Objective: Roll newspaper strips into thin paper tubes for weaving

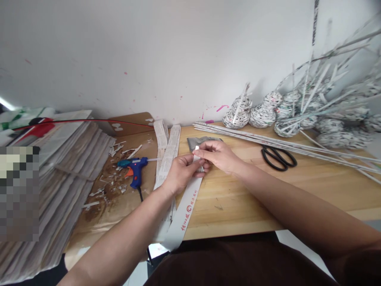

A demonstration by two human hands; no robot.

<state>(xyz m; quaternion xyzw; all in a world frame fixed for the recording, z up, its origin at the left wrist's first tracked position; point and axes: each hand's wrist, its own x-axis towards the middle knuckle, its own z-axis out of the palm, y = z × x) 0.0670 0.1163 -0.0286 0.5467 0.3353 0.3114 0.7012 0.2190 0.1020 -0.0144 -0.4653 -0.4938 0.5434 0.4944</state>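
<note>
A long paper strip (186, 210) with red print runs from my fingers down over the table's front edge. My left hand (183, 171) pinches its upper end from the left. My right hand (217, 155) holds the same end from the right, thumb and fingers closed near the strip's white tip. The fingertips of both hands nearly meet there. Behind them lies a grey patterned cloth or pouch (193, 142), partly covered by my right hand. Just left of my left hand are long newspaper strips (169, 157) in two stacks.
A blue glue gun (137, 171) lies on cardboard (119, 210) among paper scraps. Stacked newspaper (68, 171) fills the left. Black-handled scissors (278, 158) and thin paper rods (268, 142) are at right. Woven paper shapes (262, 114) stand by the wall.
</note>
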